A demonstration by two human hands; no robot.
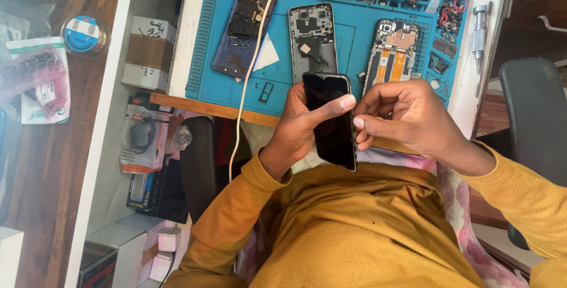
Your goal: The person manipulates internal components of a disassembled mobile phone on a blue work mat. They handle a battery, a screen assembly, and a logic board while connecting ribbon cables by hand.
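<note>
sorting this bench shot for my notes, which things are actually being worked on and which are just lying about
In hand:
- black phone, held screen-up in the left hand
- right hand, fingertips at the phone's right edge

Lying about:
- three opened phone bodies on the blue mat
- screwdriver
- white cable
- tape roll
- cardboard box

One whole black phone [331, 119] sits in two hands, left hand [301, 125] and right hand [407, 116]. Three opened phone bodies lie on one blue mat [354, 34]: a dark one [242, 31], a grey one [312, 40], an orange-cabled one [393, 49]. One silver screwdriver [479, 34], one white cable [251, 69], one solder spool [82, 34]
</note>
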